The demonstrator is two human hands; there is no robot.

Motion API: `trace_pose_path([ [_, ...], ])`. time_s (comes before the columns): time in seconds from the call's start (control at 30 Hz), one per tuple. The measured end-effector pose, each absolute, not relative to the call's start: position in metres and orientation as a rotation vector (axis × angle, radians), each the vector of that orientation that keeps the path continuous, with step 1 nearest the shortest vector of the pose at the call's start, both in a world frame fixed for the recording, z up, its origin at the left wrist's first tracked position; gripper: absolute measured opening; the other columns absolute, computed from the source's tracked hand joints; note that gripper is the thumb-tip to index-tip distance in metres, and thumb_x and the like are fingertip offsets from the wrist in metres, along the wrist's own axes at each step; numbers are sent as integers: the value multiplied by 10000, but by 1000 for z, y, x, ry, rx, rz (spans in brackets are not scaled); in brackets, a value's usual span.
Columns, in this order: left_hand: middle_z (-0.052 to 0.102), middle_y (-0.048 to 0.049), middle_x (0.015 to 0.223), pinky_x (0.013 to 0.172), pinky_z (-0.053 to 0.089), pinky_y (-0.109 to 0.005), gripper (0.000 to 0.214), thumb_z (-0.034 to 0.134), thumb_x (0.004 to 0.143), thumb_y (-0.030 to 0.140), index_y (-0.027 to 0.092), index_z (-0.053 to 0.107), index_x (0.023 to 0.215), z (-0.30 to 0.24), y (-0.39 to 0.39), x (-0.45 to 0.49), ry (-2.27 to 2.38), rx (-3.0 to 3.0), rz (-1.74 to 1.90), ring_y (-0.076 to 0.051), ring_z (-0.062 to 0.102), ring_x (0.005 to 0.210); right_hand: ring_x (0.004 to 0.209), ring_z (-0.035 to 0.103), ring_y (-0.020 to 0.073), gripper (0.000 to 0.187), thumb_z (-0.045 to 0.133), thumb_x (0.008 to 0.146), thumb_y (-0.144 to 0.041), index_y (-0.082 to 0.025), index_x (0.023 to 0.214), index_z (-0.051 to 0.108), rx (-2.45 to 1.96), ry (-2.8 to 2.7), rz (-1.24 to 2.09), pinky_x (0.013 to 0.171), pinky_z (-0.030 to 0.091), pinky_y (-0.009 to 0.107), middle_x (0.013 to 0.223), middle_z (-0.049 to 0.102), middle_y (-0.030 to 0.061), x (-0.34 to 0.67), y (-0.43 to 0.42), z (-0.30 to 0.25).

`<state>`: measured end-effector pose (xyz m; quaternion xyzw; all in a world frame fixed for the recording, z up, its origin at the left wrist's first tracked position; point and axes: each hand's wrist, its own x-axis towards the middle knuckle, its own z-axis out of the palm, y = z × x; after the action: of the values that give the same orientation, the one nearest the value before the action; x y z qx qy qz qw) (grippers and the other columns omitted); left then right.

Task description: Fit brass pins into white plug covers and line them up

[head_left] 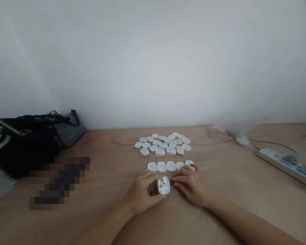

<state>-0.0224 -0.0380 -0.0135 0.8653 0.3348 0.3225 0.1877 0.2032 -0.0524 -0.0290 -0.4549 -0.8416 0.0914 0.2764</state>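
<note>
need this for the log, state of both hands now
left hand: closed, holding a white plastic plug shell
right hand: open beside it, no clear grip

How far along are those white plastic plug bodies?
Looks done: five plug bodies lined up in a row on the wooden table. In hand: the left hand grips another plug body, with the right hand beside it, fingers over the row's end. Left: a loose pile of plug bodies behind the row.

Left hand (140, 194) holds white plug (164, 185); right hand (191, 185) just beside it, touching plug row (170, 166); loose pile (163, 144) beyond, on wooden table (219, 217).
</note>
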Motion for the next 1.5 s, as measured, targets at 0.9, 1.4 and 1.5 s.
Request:
trace_pose_path([
  [0.9, 667, -54, 970, 819, 463, -347, 386, 742, 651, 229, 210, 636, 1022, -11, -39, -22, 942, 2498, 882, -232, 589, 908, 887, 505, 221, 138, 688, 733, -357, -239, 754, 620, -1343, -2249, 157, 906, 238, 467, 846, 598, 18, 203, -56, -22],
  [1.4, 667, -52, 959, 816, 466, -353, 409, 750, 639, 229, 210, 629, 1029, -11, -38, -22, 942, 2488, 872, -233, 592, 895, 792, 553, 185, 173, 495, 896, -260, -279, 909, 666, -1171, -2165, 208, 745, 294, 347, 766, 677, 0, 204, -57, -13],
  [1.5, 667, -53, 951, 811, 465, -356, 394, 739, 649, 233, 211, 634, 1029, -11, -38, -22, 934, 2494, 861, -233, 591, 889, 764, 575, 184, 197, 495, 901, -295, -275, 846, 683, -1198, -2116, 295, 766, 313, 357, 746, 697, -9, 203, -56, -13],
])
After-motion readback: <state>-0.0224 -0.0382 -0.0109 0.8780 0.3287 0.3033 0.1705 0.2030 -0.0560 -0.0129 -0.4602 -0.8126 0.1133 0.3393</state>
